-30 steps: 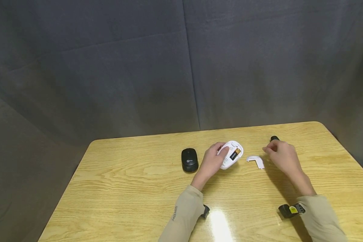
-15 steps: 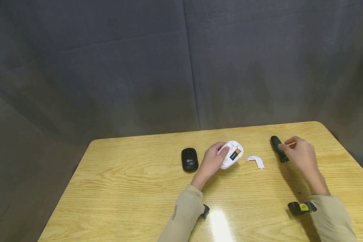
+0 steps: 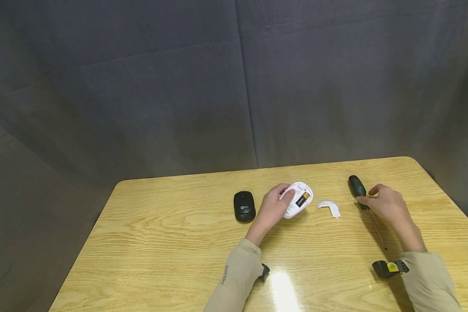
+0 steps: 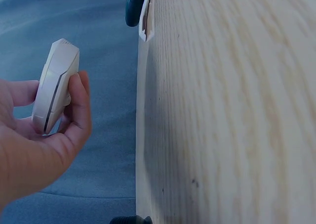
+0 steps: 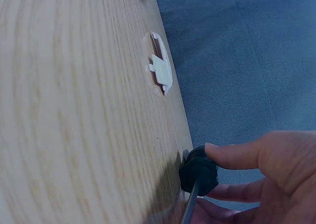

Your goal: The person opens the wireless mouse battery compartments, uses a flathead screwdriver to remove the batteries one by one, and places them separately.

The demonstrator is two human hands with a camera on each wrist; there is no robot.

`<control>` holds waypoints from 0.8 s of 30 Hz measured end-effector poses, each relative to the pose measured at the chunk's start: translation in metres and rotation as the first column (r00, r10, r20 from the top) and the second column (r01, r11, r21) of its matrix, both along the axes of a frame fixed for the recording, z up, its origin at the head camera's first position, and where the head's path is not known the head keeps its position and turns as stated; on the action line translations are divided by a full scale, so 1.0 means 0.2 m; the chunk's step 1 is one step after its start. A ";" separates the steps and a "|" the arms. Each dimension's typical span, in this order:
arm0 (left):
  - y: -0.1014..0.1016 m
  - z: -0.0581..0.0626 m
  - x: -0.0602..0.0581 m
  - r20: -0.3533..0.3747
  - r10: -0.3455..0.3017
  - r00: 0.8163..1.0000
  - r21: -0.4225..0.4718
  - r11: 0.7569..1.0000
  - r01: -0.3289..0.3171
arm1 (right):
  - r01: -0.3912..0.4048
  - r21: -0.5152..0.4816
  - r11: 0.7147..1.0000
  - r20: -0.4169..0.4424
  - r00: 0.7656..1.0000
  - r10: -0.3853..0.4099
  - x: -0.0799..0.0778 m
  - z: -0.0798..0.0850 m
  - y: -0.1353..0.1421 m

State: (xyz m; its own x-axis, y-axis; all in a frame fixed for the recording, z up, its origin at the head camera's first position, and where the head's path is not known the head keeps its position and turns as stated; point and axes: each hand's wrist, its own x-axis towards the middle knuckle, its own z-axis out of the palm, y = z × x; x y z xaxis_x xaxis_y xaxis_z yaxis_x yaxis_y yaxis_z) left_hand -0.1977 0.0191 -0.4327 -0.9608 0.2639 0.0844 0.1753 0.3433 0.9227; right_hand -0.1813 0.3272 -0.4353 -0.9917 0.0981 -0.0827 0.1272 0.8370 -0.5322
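Beige fabric sleeves (image 3: 235, 275) reach over the yellowish wood-grained worktop (image 3: 148, 251). At their ends, the right hand (image 3: 390, 206) has its thumb against a dark-green-handled, metal-shafted screwdriver (image 3: 357, 187) on the worktop; whether the fingers pinch it I cannot tell. The left hand (image 3: 272, 208) pinches a white oval plastic mouse (image 3: 292, 209) above the worktop, its underside showing a black-and-gold cylindrical battery (image 3: 302, 199). A curved white plastic cover (image 3: 333, 208) lies between the hands, a rounded black plastic mouse (image 3: 244, 206) left of them; behind hangs dark grey cloth (image 3: 179, 108)

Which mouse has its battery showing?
The white mouse in the person's left hand, its open underside showing a battery; the black mouse lies on the table, top side up.
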 end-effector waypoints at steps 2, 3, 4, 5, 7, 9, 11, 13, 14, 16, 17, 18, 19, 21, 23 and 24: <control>0.00 0.00 0.00 0.000 0.000 1.000 0.001 1.000 0.000 | -0.004 -0.011 1.000 0.006 1.000 0.004 0.00 0.00 0.00; 0.00 0.01 0.00 0.000 0.000 1.000 0.001 1.000 0.000 | -0.006 -0.023 1.000 0.011 1.000 0.007 0.00 -0.01 0.00; 0.00 0.01 0.00 0.001 -0.001 1.000 0.000 1.000 0.001 | -0.011 -0.031 0.999 0.011 1.000 0.012 0.00 -0.01 -0.01; 0.00 0.01 0.00 0.002 -0.002 1.000 0.000 1.000 0.002 | -0.015 -0.038 0.999 0.010 1.000 0.016 0.00 -0.02 -0.01; 0.00 0.01 0.00 -0.001 0.000 1.000 -0.008 1.000 0.000 | -0.024 -0.045 0.999 0.004 1.000 0.025 0.00 -0.03 -0.02; 0.00 0.00 0.00 -0.004 0.003 1.000 -0.016 1.000 -0.003 | -0.028 -0.047 0.998 -0.001 1.000 0.028 -0.01 -0.04 -0.03; 0.00 0.00 0.00 -0.001 0.006 1.000 -0.023 1.000 -0.006 | -0.026 -0.048 0.998 -0.001 1.000 0.026 -0.01 -0.04 -0.03; 0.00 0.00 0.00 0.003 0.009 1.000 -0.026 1.000 -0.009 | -0.019 -0.058 0.998 0.007 1.000 0.020 -0.01 -0.05 -0.03; 0.00 0.00 0.00 0.003 0.009 1.000 -0.026 1.000 -0.009 | -0.015 -0.067 0.998 0.013 1.000 0.016 -0.01 -0.05 -0.02; 0.01 0.00 0.00 0.008 0.010 1.000 -0.025 1.000 -0.009 | -0.011 -0.079 0.997 0.021 1.000 0.013 -0.01 -0.05 -0.02; 0.01 0.00 0.00 0.008 0.010 1.000 -0.024 1.000 -0.010 | -0.012 -0.083 0.997 0.022 1.000 0.014 -0.01 -0.05 -0.02; 0.01 0.00 0.00 0.007 0.010 1.000 -0.023 1.000 -0.010 | -0.013 -0.086 0.996 0.022 1.000 0.015 -0.01 -0.06 -0.01; 0.01 0.00 0.00 0.007 0.010 1.000 -0.023 1.000 -0.009 | -0.016 -0.092 0.996 0.019 1.000 0.017 -0.01 -0.06 -0.01; 0.00 0.00 0.00 0.007 0.009 1.000 -0.023 1.000 -0.009 | -0.022 -0.094 0.995 0.004 1.000 0.022 -0.02 -0.06 -0.01; 0.00 0.00 0.00 0.008 0.007 1.000 -0.023 1.000 -0.007 | -0.024 -0.108 0.994 -0.012 1.000 0.023 -0.02 -0.06 -0.01; 0.00 0.00 0.00 0.007 0.006 1.000 -0.026 1.000 -0.006 | -0.017 -0.119 0.993 -0.018 1.000 0.015 -0.02 -0.05 -0.02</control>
State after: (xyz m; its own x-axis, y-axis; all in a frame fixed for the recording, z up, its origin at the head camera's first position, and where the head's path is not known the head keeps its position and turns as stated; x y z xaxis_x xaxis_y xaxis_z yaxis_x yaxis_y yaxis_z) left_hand -0.1986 0.0198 -0.4330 -0.9631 0.2597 0.0708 0.1665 0.3678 0.9149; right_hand -0.1850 0.3239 -0.4460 -0.9945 0.0723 -0.0756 0.1038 0.7692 -0.6305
